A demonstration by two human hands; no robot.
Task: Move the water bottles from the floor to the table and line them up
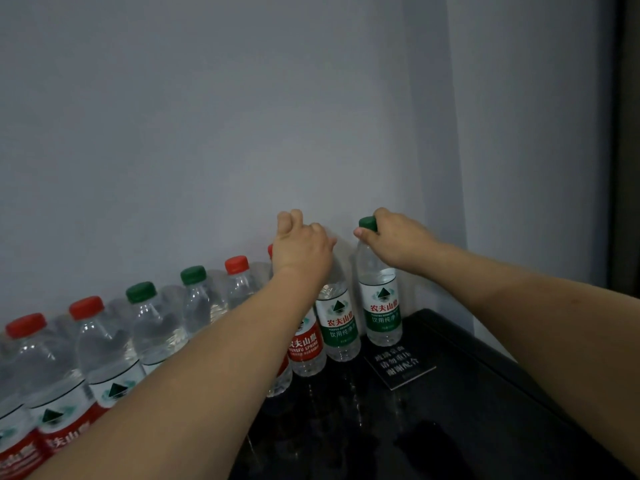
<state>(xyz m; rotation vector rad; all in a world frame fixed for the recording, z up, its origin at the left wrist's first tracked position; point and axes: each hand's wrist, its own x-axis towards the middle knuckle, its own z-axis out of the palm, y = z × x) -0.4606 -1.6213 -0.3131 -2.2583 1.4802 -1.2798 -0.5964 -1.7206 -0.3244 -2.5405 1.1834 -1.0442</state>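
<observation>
Several clear water bottles with red or green caps stand in a row along the wall on the black glossy table [467, 410]. My right hand [398, 242] grips the green cap of the green-labelled bottle [381, 306] at the row's right end. My left hand [301, 247] is curled over the top of the neighbouring green-labelled bottle [337, 323], whose cap is hidden. A red-labelled bottle [306, 348] stands just left of it, partly behind my left forearm.
A small black sign [398, 367] with white characters lies on the table in front of the rightmost bottle. The grey wall [242, 133] runs right behind the row. The table's right edge lies near a dark vertical frame [627, 168].
</observation>
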